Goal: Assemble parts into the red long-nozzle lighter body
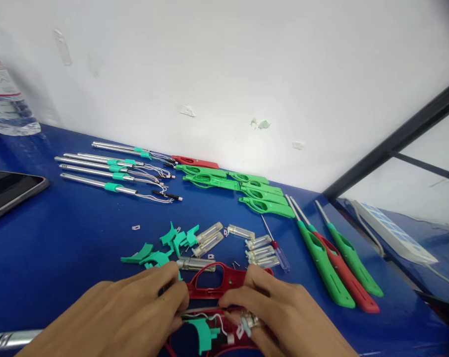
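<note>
1. At the near edge of the blue table (61, 238), the left hand (113, 317) and the right hand (287, 317) both pressed on an opened red lighter shell (217, 282); the fingers of each were curled down onto it, the 2 hands close together with a narrow gap between them.
2. The shell lay flat just in front of the person; the left fingertips (172, 287) gripped its left end, the right fingertips (235, 300) pinched its middle, where a white wire (209, 316) and a teal trigger piece (204, 334) showed inside the lower half.
3. Just beyond the shell lay loose teal trigger parts (157, 248) and several clear gas capsules (239, 243), with a small screwdriver (276, 248) touching the right side of that cluster.
4. Farther back on the left, 5 metal tubes with teal collars (109, 173) lay side by side, thin wires trailing from their right ends.
5. To their right sat a row of green handle shells (243, 188), with 1 red handle shell (196, 162) at the back.
6. On the right, 3 assembled lighters (336, 263) lay parallel, 2 green and 1 red between them.
7. A dark phone (9, 191) rested at the left edge; a clear bottle (5, 99) stood behind it; a white power strip (391, 233) lay on the far right.
</note>
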`<control>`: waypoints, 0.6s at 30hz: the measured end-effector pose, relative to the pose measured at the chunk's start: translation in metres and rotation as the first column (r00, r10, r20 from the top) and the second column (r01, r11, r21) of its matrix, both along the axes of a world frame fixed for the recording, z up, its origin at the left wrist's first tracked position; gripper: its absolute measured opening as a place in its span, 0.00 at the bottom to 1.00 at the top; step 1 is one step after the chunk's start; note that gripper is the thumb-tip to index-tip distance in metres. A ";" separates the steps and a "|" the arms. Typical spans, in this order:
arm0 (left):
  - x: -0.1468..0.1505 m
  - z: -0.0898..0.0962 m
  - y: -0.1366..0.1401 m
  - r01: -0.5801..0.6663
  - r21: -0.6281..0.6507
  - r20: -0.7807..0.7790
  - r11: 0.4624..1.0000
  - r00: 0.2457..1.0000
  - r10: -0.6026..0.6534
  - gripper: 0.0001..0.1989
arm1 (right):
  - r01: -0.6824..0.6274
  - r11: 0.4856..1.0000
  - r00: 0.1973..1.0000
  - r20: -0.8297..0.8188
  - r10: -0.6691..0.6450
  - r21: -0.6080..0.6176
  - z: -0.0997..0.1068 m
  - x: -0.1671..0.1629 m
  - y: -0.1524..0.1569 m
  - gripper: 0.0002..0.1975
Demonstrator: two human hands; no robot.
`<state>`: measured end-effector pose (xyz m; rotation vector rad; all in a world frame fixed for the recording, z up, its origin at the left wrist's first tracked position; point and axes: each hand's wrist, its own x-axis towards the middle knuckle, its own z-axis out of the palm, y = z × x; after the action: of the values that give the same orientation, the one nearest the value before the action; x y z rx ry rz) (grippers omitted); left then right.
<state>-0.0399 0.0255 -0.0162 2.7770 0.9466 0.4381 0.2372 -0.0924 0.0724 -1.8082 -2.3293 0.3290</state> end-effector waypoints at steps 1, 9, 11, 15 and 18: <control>0.003 0.004 0.001 -0.005 -0.002 -0.002 1.000 1.000 0.005 0.13 | -0.001 1.000 1.000 0.000 0.001 -0.003 -0.001 0.000 0.001 0.34; 0.027 0.039 0.010 -0.026 -0.003 0.005 1.000 1.000 0.026 0.15 | 0.009 1.000 1.000 -0.022 -0.009 0.006 -0.004 0.001 0.003 0.29; 0.027 0.039 0.010 -0.030 -0.006 0.003 1.000 1.000 0.030 0.15 | 0.003 1.000 0.999 -0.042 -0.002 0.015 -0.006 0.003 0.003 0.30; 0.033 0.032 -0.001 -0.030 -0.013 -0.001 0.999 1.000 0.030 0.14 | -0.017 0.999 0.998 -0.066 0.019 0.027 -0.006 0.006 0.000 0.31; 0.043 0.022 -0.017 -0.032 -0.016 -0.005 0.999 0.999 0.032 0.12 | 0.012 1.000 0.997 -0.078 -0.011 0.019 -0.006 0.006 -0.004 0.28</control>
<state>0.0035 0.0084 0.0056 2.7530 0.9923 0.4266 0.2434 -0.0966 0.0667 -1.7663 -2.2613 0.3677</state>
